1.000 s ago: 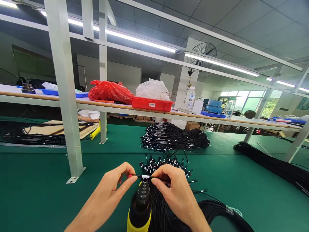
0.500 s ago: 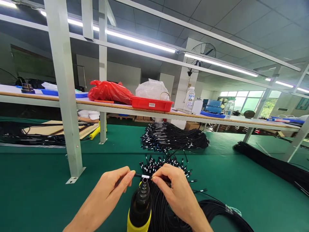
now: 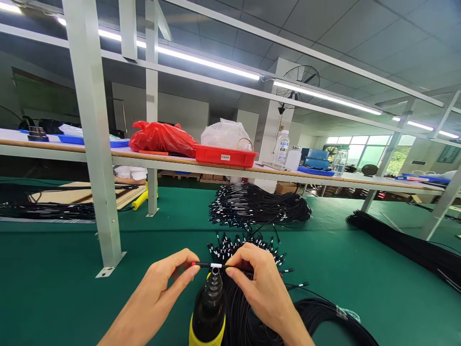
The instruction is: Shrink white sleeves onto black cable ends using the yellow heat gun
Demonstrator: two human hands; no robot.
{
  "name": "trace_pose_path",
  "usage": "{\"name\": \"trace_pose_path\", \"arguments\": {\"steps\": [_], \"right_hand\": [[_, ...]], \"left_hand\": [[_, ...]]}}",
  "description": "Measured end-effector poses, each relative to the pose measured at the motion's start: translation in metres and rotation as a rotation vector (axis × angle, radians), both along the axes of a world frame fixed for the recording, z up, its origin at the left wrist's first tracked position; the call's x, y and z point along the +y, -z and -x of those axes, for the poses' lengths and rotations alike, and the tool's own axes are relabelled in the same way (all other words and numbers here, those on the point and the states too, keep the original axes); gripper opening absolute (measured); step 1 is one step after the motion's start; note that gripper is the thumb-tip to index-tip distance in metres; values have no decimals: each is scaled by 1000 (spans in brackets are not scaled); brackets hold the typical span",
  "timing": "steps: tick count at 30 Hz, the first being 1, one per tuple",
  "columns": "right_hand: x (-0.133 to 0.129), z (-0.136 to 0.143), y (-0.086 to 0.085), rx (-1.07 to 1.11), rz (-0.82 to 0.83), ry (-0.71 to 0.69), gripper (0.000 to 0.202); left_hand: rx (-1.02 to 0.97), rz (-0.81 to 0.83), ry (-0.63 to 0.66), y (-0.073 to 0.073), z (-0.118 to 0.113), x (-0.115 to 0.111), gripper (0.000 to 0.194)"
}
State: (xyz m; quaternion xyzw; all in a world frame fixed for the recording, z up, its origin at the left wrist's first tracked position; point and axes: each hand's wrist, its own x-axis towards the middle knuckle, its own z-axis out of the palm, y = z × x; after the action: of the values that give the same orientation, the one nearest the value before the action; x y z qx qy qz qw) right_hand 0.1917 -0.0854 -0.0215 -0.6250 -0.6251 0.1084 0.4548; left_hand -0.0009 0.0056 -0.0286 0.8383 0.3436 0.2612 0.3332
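A black cable (image 3: 205,264) with a white sleeve (image 3: 216,265) and a red tip runs level between my two hands. My left hand (image 3: 171,278) has its thumb and forefinger around the red-tipped end. On the other side, my right hand (image 3: 257,278) pinches the cable just past the white sleeve. Directly beneath the sleeve stands a yellow and black heat gun (image 3: 209,312), its stepped nozzle pointing up. Whether the nozzle touches the sleeve I cannot tell. Behind my right hand lies a bundle of black cables (image 3: 234,245) with white-marked ends, partly hidden.
A second cable bundle (image 3: 259,204) lies farther back on the green table (image 3: 162,240). More black cables (image 3: 403,250) stretch along the right. A grey post (image 3: 95,168) rises at left. The shelf ahead carries a red tray (image 3: 225,156), a red bag (image 3: 162,138) and a bottle (image 3: 283,146).
My left fingers have shifted slightly left and loosened a little along the cable, so its red tip now shows. My right hand keeps its pinch, and the heat gun stays put.
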Motion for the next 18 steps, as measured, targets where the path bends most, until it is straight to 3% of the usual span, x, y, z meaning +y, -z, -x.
{"name": "trace_pose_path", "arguments": {"steps": [9, 15, 18], "right_hand": [[0, 3, 2, -79, 45, -14, 25], [0, 4, -1, -12, -19, 20, 17], [7, -8, 6, -4, -44, 94, 19]], "left_hand": [[4, 19, -53, 4, 2, 4, 54], [-45, -27, -15, -4, -4, -5, 38], [-42, -20, -32, -7, -4, -5, 35]]}}
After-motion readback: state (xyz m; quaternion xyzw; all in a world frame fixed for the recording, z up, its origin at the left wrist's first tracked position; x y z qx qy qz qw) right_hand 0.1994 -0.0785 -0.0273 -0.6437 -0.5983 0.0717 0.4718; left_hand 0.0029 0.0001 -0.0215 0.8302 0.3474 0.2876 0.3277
